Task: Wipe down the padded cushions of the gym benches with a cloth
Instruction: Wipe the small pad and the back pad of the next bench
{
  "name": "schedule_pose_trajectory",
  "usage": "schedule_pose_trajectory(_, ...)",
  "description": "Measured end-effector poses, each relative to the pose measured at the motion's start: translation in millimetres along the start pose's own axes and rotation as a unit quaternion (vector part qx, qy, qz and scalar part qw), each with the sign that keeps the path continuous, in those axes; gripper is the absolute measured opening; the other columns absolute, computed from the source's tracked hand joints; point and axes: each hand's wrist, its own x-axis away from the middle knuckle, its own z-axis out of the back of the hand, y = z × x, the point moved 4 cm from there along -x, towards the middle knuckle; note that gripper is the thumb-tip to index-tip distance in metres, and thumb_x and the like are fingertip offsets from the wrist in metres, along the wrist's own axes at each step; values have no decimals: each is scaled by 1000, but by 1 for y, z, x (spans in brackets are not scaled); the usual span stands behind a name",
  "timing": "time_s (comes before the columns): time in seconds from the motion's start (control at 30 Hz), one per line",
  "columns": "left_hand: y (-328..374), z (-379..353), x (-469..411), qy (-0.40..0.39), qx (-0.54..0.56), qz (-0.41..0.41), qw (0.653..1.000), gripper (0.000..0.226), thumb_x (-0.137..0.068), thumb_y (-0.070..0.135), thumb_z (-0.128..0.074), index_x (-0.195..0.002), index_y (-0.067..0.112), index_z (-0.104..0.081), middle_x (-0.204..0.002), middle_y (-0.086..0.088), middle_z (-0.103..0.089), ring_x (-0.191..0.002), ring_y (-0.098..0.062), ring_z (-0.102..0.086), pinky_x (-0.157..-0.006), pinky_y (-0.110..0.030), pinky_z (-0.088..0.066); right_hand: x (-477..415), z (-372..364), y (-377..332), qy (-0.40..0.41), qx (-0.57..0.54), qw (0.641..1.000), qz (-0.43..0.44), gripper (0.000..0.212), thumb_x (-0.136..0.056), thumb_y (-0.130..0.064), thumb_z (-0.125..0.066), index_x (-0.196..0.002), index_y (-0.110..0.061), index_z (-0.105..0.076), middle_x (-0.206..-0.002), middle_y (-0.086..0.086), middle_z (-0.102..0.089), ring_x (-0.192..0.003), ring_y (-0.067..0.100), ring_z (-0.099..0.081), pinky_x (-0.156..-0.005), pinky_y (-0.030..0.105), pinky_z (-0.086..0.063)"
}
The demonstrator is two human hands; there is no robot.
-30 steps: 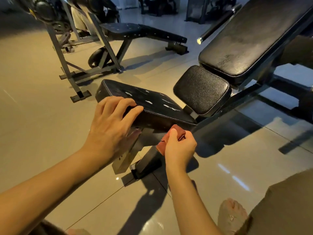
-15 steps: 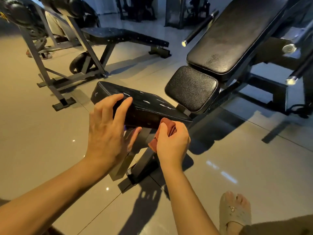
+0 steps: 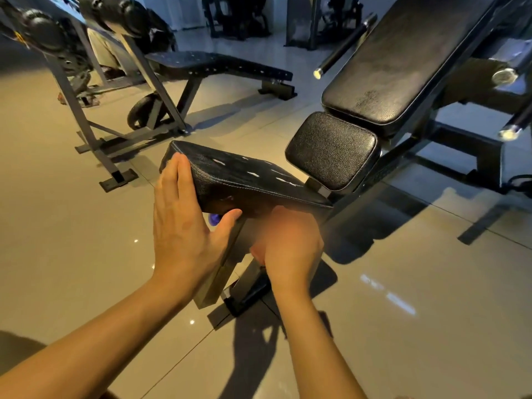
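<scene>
Left hand (image 3: 184,226) is flat against the near-left end of the seat cushion (image 3: 244,174), fingers (image 3: 178,180) straight and pressed together, thumb tucked under the edge. I'd guess that's to brace the pad against the rubbing. Right hand (image 3: 290,246) is at the cushion's near side edge, too blurred to tell what its fingers are doing. The cloth (image 3: 257,251) is just a reddish smear poking out on its left.

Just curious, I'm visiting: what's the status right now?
Left hand flat against seat cushion, near end. Right hand blurred, gripping cloth at cushion's side edge. Nothing blocking.
</scene>
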Motion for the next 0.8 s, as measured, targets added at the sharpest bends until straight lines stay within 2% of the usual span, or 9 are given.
schedule_pose_trajectory(0.1,2,-1,-1,-2,0,5,1000,110,-82,42,-80,-162,10,-11,-167,-9,-18,-153,-24,-17,-125,-38,-17,-44,16,49,54,53,993,-89,16,-97,-29,-59,-82,-23,-59,-85,-3,-61,-80,12,-60,-61,26,-42)
schedule_pose_trajectory(0.2,4,-2,0,-1,2,7,1000,110,-82,42,-79,-162,11,-10,-167,-8,-17,-153,-24,-16,-125,-35,-15,-59,23,68,75,74,983,-150,18,-98,-28,-58,-85,-16,-63,-85,2,-64,-81,21,-64,-65,31,-45)
schedule_pose_trajectory(0.27,4,-1,1,-2,3,10,1000,110,-82,42,-79,-162,12,-10,-167,-8,-17,-154,-23,-16,-125,-36,-15,-41,12,47,62,37,991,-112,17,-98,-27,-60,-83,-18,-60,-83,-2,-61,-77,7,-59,-63,27,-43)
schedule_pose_trajectory(0.33,4,-1,1,0,6,13,1000,110,-82,41,-79,-162,12,-9,-167,-9,-17,-153,-24,-16,-126,-40,-18,-14,-1,18,23,1,999,-45,17,-97,-26,-61,-81,-21,-57,-83,-10,-55,-79,-1,-55,-61,14,-39)
schedule_pose_trajectory(0.4,5,-2,1,0,10,16,1000,111,-82,39,-80,-162,12,-9,-167,-9,-18,-153,-24,-17,-126,-45,-21,-5,-3,10,12,13,1000,6,17,-98,-26,-60,-82,-25,-54,-84,-14,-53,-84,-9,-53,-62,9,-41)
schedule_pose_trajectory(0.43,5,-3,1,-1,12,18,1000,110,-82,39,-81,-162,13,-9,-166,-8,-18,-153,-24,-18,-125,-47,-23,-12,0,18,22,25,999,-2,17,-98,-26,-59,-82,-26,-54,-84,-14,-54,-84,-10,-53,-62,11,-42)
schedule_pose_trajectory(0.53,7,-2,0,-2,15,22,1000,110,-83,38,-81,-162,15,-9,-166,-7,-19,-153,-24,-19,-124,-50,-26,-49,17,60,58,54,990,-116,19,-97,-24,-56,-79,-19,-57,-82,-3,-60,-78,8,-63,-66,34,-50)
schedule_pose_trajectory(0.6,6,-2,1,1,15,26,1000,110,-83,38,-81,-162,16,-8,-166,-6,-19,-153,-24,-19,-124,-50,-26,-55,22,68,55,71,985,-148,19,-97,-24,-57,-79,-19,-57,-85,2,-61,-82,22,-63,-67,34,-47)
schedule_pose_trajectory(0.8,6,-3,2,3,23,24,999,111,-81,39,-81,-162,15,-9,-166,-6,-20,-152,-23,-20,-123,-52,-28,-4,0,10,-27,11,999,14,11,-100,-28,-59,-89,-26,-57,-89,-12,-56,-80,2,-57,-62,14,-46)
